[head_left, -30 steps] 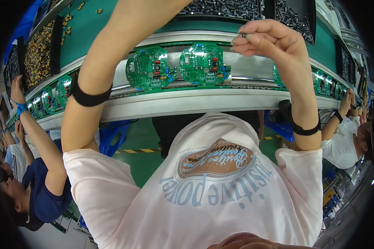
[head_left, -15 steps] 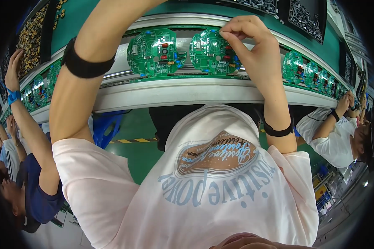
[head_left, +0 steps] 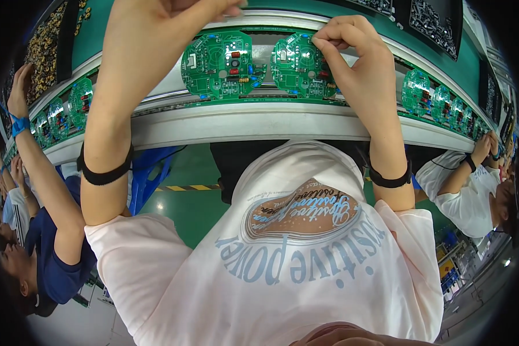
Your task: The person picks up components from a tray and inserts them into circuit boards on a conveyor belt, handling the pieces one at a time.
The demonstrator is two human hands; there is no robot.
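My right hand (head_left: 358, 66) is closed in a pinch at the upper right edge of a green circuit board (head_left: 291, 66); whatever lies between thumb and forefinger is too small to make out. That hand covers part of the board's right side. Beside it on the left sits a second circuit board (head_left: 213, 66), carrying red, blue and striped small components. My left hand (head_left: 161, 34) is raised above and left of this second board, its fingers curled together and partly cut off by the top edge. What they hold, if anything, is hidden. Black bands circle both wrists.
The boards stand on a metal conveyor rail (head_left: 259, 122), with more boards (head_left: 416, 92) to the right and left. Bins of small parts (head_left: 429, 26) lie beyond the rail at right, and copper-coloured parts (head_left: 43, 43) at left. Co-workers reach in at left (head_left: 18, 106) and right (head_left: 483, 151).
My left hand has come back from beyond the top edge into view, nearer the left board. My right hand keeps its pinch at the board. The boards appear slightly farther right.
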